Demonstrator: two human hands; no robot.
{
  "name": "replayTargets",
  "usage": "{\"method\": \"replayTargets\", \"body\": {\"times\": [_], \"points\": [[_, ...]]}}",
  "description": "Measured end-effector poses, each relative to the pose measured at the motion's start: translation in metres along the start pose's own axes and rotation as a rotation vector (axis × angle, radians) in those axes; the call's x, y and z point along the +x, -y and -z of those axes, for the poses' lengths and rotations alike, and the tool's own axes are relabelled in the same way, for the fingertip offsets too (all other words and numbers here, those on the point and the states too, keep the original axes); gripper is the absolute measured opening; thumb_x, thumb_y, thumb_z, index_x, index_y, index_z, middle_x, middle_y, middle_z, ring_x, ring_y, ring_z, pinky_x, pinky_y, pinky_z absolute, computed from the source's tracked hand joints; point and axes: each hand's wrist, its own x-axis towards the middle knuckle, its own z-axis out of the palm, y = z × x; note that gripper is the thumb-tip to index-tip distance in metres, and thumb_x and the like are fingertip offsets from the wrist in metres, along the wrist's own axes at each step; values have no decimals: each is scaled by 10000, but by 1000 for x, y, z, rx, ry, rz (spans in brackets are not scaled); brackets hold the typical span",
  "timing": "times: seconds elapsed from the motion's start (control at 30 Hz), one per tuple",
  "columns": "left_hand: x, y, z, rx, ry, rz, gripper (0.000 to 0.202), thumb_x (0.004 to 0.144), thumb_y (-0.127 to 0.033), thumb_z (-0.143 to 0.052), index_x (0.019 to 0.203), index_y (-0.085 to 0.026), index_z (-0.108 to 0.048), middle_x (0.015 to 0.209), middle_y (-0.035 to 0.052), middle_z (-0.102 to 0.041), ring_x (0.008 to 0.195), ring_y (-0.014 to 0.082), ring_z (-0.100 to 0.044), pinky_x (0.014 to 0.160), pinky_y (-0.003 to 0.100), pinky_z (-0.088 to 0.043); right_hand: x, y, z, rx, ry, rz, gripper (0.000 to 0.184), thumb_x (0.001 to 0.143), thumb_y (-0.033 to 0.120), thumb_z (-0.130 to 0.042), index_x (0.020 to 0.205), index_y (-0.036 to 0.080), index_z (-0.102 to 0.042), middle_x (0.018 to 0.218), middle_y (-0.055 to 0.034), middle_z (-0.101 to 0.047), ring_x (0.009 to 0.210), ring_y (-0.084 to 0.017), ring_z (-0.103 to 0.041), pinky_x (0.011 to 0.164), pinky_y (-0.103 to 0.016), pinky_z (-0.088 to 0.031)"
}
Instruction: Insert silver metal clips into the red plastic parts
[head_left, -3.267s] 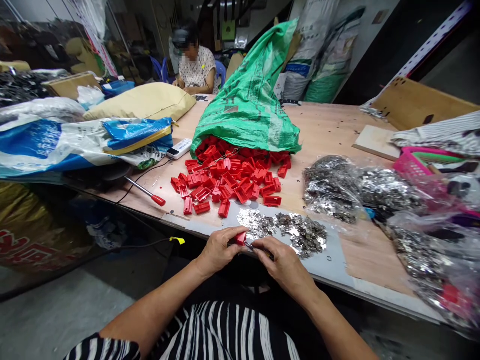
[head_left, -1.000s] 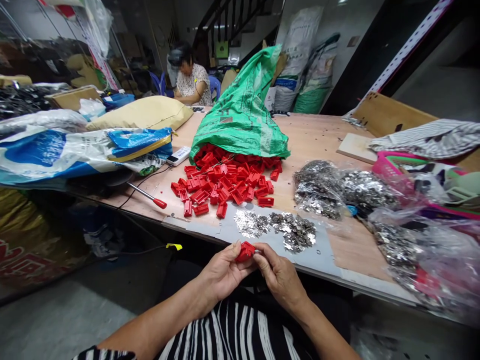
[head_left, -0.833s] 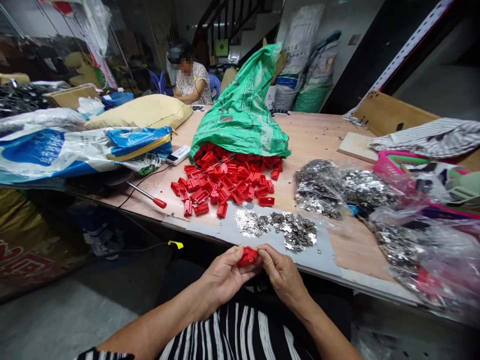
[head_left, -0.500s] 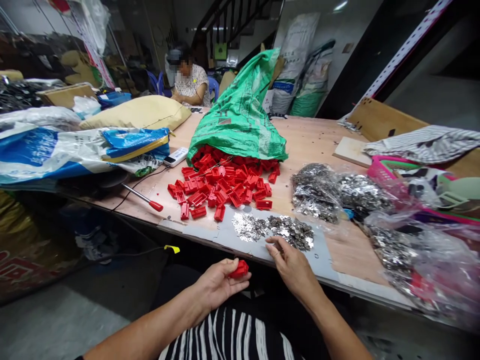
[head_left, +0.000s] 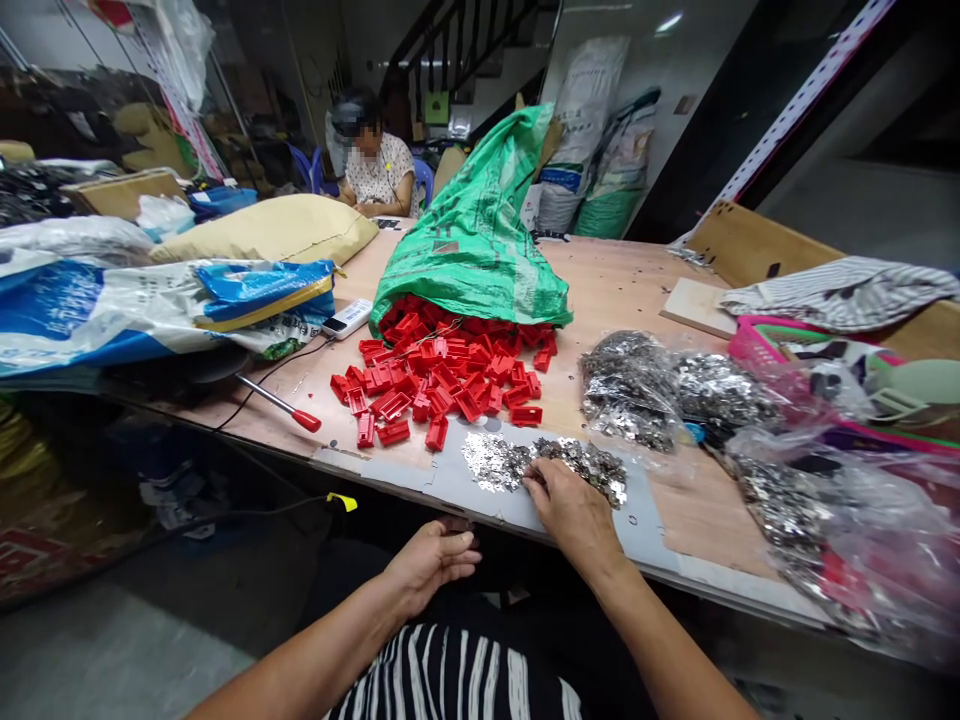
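Note:
My right hand (head_left: 571, 508) lies on the grey sheet (head_left: 450, 482) at the table's near edge. Its bent fingertips press into a heap of small shiny metal pieces (head_left: 592, 462); what they pinch is hidden. My left hand (head_left: 433, 558) hangs below the table edge over my lap, fingers loosely stretched, and nothing shows in it. A pile of red plastic pieces (head_left: 442, 375) spills from a green sack (head_left: 480, 240) just beyond the sheet.
Clear bags of metal parts (head_left: 645, 390) and more bagged metal parts (head_left: 825, 510) crowd the right side beside a pink basket (head_left: 757, 345). A red-handled screwdriver (head_left: 306, 420), a remote (head_left: 345, 318) and filled sacks (head_left: 150, 310) lie left. Another person (head_left: 371, 160) sits at the far end.
Both hands held a red piece together. The right hand then reached forward to the metal heap, and the left hand dropped below the table edge; the red piece no longer shows.

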Motion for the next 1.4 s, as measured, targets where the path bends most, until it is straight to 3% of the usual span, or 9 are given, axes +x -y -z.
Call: {"method": "replayTargets", "body": {"times": [0.13,0.23,0.33,0.43,0.57,0.8,1.0,1.27,1.4], "points": [[-15,-18,-7,236,165,-141,336,677,-348,-773,869,-108,-637,834,78,-652,718,157,-658,648,253,-490,-6,-7,-1,20,-82,54,151,911,243,-450,847,220,-584,852,-24,-654,766,-168,-629,638,-261,-425],[-22,-42,-10,338,178,-313,319,712,-389,-726,865,-122,-642,784,60,-639,662,157,-646,547,224,-461,-16,-15,0,0,-102,81,170,913,227,-440,858,224,-601,873,-31,-666,811,-182,-631,670,-272,-442],[-19,-67,-6,471,14,-582,279,742,-352,-691,948,-168,-647,824,32,-621,642,137,-628,499,197,-421,-24,-22,4,-7,-87,65,176,892,201,-457,921,240,-626,926,-32,-685,835,-191,-640,670,-280,-460],[-8,-84,2,731,-199,-871,244,762,-249,-661,1004,-222,-668,892,24,-608,657,114,-577,609,224,-463,-28,-26,8,14,-89,20,201,874,198,-472,982,246,-635,975,-32,-691,856,-195,-650,671,-286,-479],[8,-90,7,1061,-353,-1037,382,773,-173,-626,1143,-266,-635,1053,44,-542,687,118,-549,754,296,-488,-27,-21,10,16,-59,16,178,885,238,-486,974,233,-641,974,-38,-694,875,-203,-652,701,-298,-494],[23,-90,2,1336,-434,-1069,316,800,-164,-600,1108,-234,-613,1065,71,-520,914,203,-567,876,356,-463,-17,-12,2,25,-44,93,154,884,220,-491,902,243,-642,901,-31,-693,839,-193,-642,692,-283,-472],[28,-94,2,1334,-469,-1071,96,796,-154,-588,875,-207,-599,872,43,-539,836,207,-548,813,346,-446,-14,-13,1,12,-34,125,148,873,210,-482,837,244,-622,840,-23,-672,801,-185,-629,670,-274,-459],[12,-91,-5,979,-369,-1080,40,784,-173,-560,777,-211,-551,802,12,-535,744,165,-528,739,294,-419,-12,-20,1,187,-74,79,135,903,252,-398,881,233,-530,874,-40,-665,804,-201,-648,681,-305,-473],[-3,-88,-14,482,-52,-714,149,766,-254,-621,759,-193,-486,767,0,-568,713,157,-597,713,296,-461,-10,-20,6,335,-45,-5,136,904,345,-417,834,239,-467,700,1,-628,617,-178,-613,583,-283,-436]]}}
